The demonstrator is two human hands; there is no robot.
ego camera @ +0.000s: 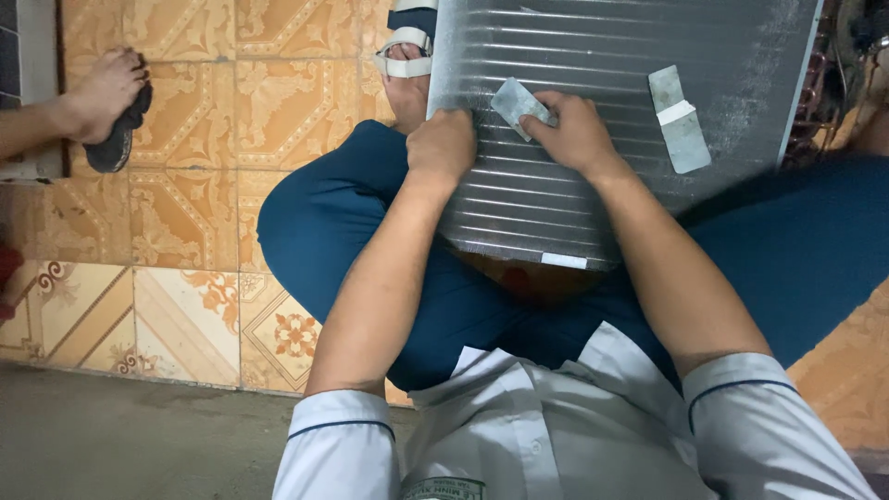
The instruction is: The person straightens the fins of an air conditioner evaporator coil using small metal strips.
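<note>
Patterned floor tiles (185, 213) under finned metal panel (593, 93); right hand (576, 130) pinching grey card (519, 102), left hand (443, 146) fisted on panel edge.

A home-style repair spot: patterned floor tiles (185, 204), sandalled bare feet, and a finned coil panel (602, 93) worked on the lap.

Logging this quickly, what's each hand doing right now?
Left hand: closed in a fist, resting on the ribbed grey metal fin panel.
Right hand: holding a small flat grey metal piece.

The finned panel (611, 111) at the upper centre of the frame was dull grey ribbed metal, dusty at its upper right. The floor tiles (185, 213) at left looked glazed ceramic, faintly glossy. Trousers (343, 222) were matt blue cloth.
</note>
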